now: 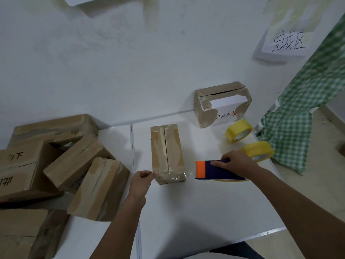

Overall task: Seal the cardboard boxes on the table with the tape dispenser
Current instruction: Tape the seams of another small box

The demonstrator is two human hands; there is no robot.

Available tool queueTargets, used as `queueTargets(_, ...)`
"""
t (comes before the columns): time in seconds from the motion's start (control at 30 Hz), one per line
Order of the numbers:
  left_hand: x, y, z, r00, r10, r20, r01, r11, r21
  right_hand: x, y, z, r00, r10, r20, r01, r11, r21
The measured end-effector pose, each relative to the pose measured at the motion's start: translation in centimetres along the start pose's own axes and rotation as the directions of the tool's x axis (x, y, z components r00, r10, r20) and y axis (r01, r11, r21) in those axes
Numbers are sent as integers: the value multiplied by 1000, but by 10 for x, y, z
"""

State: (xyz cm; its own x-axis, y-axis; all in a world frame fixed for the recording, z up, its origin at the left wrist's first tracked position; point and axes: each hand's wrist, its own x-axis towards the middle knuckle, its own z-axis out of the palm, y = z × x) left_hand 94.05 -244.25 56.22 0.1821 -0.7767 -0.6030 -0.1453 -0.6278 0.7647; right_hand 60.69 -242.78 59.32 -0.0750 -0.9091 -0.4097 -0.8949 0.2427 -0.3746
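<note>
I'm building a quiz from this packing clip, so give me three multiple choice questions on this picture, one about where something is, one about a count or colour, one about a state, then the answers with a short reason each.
1. Where do the spare yellow tape rolls lie?
A. To the right of the middle box
B. On the box pile at left
C. Inside the white box

2. How many spare yellow rolls lie loose on the table?
A. One
B. Two
C. Four

3. What is the right hand doing?
A. Resting flat on the table
B. Gripping the tape dispenser
C. Lifting a box

Answers:
1 A, both sit right of the middle box, near the checked cloth.
2 B, two rolls show, the second behind the right hand.
3 B, its fingers wrap the blue body beside the orange end, while the left hand touches the box's near corner.
</note>
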Motion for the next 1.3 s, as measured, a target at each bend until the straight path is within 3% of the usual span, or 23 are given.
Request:
queueTargets(0.43,11,8,-13,970,-124,211,116,992,50,2,0,1,1000,13,-11,-13,1000,3)
queueTargets(0.53,15,11,-18,966,-156,208,150,988,44,1,-1,0,1000,15,-11,-15,1000,-10)
queueTargets(0.6,17,16,-22,972,-133,193,111,987,120,1,-2,0,1000,17,-12,-17,1000,-9)
queueTargets(0.67,19,20,-21,985,-57,162,4,951,310,0,-2,0,1000,23,-20,-23,1000,-16)
queueTargets(0.73,12,21,-21,982,187,39,-179,827,533,0,-3,1,999,30,-21,-30,999,-33)
queueTargets(0.77,7,18,-20,912,409,25,-334,706,625,0,-3,1,999,32,-22,-33,999,-36)
queueTargets(0.8,1,17,-18,785,609,113,-506,527,683,0,-4,2,999,33,-25,-34,999,-33)
queueTargets(0.83,-4,16,-14,646,704,293,-658,320,681,0,-4,2,999,35,-29,-35,999,-27)
queueTargets(0.87,-9,14,-8,529,678,510,-770,131,624,-1,-5,2,999,36,-30,-37,999,-20)
queueTargets(0.9,-11,8,-2,454,567,687,-829,-13,559,-1,-5,3,999,37,-29,-38,999,-15)
queueTargets(0.93,-11,1,3,428,444,788,-844,-116,524,-2,-4,4,999,37,-29,-37,999,-6)
queueTargets(1.0,-4,-7,1,446,323,834,-828,-206,522,-5,-3,5,999,39,-31,-38,999,39)
queueTargets(1.03,0,-6,-1,446,337,829,-825,-206,527,-6,-2,6,999,41,-31,-39,997,65)
queueTargets(1.17,5,27,21,325,484,813,-847,-233,478,-10,0,5,999,41,-9,-40,994,98)
queueTargets(1.3,18,44,66,434,388,813,-803,-243,545,-13,0,4,999,33,4,-33,996,81)
